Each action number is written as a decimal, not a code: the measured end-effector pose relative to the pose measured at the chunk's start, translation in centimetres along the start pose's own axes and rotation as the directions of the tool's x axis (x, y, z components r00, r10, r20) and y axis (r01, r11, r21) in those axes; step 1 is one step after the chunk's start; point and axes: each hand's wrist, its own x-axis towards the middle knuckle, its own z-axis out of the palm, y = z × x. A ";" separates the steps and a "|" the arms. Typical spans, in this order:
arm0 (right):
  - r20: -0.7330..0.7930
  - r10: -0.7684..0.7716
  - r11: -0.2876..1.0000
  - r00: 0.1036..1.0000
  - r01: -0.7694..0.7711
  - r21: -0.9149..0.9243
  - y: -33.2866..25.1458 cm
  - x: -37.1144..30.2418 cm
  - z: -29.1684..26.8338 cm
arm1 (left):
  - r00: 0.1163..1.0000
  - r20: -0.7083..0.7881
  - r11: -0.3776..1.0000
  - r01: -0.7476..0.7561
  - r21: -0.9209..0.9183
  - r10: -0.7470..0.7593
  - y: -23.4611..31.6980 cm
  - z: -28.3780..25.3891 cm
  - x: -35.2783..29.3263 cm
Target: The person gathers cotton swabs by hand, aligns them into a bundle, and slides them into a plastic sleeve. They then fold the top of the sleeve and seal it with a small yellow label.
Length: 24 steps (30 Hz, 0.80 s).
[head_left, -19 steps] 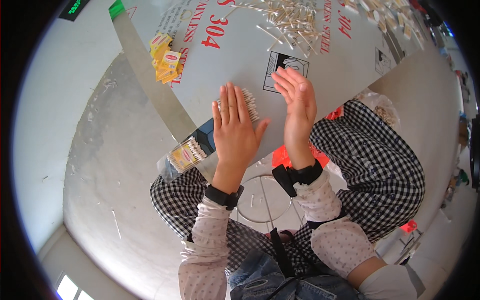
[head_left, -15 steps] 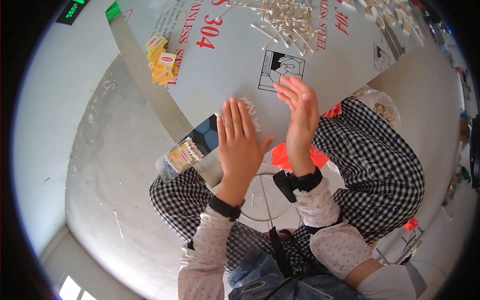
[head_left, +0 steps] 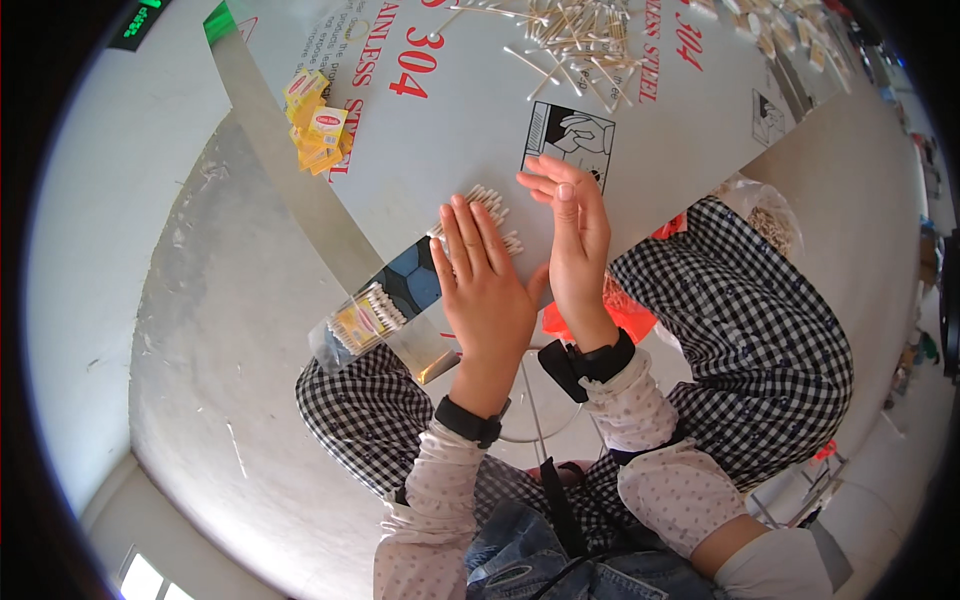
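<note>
My left hand [head_left: 487, 290] lies flat with its fingers stretched out over a small layer of white cotton swabs [head_left: 490, 203] near the table's front edge. Swab tips stick out past its fingertips and right side; the rest are hidden beneath the palm. Just to the right, my right hand [head_left: 578, 245] stands on its side, fingers extended and bent a little toward the left, gripping nothing. A dark pad with a hexagon pattern [head_left: 410, 277] shows left of my left hand. Beside it, a clear packet of cotton swabs with a yellow card [head_left: 364, 318] overhangs the table edge.
Several yellow cards [head_left: 322, 125] lie at the table's left. A loose heap of cotton swabs [head_left: 588, 42] is at the far middle, with more swab bundles [head_left: 785, 25] far right. Below the front edge are a red plastic bag [head_left: 630, 318] and a clear bag of swabs [head_left: 772, 222].
My right hand has shifted left, closer to my left hand. My left hand has moved slightly right and nearer me, exposing more of the swabs beyond its fingertips.
</note>
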 end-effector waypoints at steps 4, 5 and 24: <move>-0.016 -0.009 1.000 1.000 0.009 0.003 0.3 0.2 -0.1 | 0.999 0.010 0.998 0.034 -0.062 -0.034 1.2 -0.1 -1.1; -0.013 -0.007 1.000 1.000 0.007 0.002 0.4 0.2 -0.3 | 0.999 0.032 0.996 0.047 -0.073 -0.044 1.3 -0.1 -1.3; 0.020 0.059 0.998 0.998 -0.059 0.011 0.4 -0.5 -0.4 | 0.991 -0.112 0.952 0.040 -0.304 -0.078 -3.3 -0.1 3.8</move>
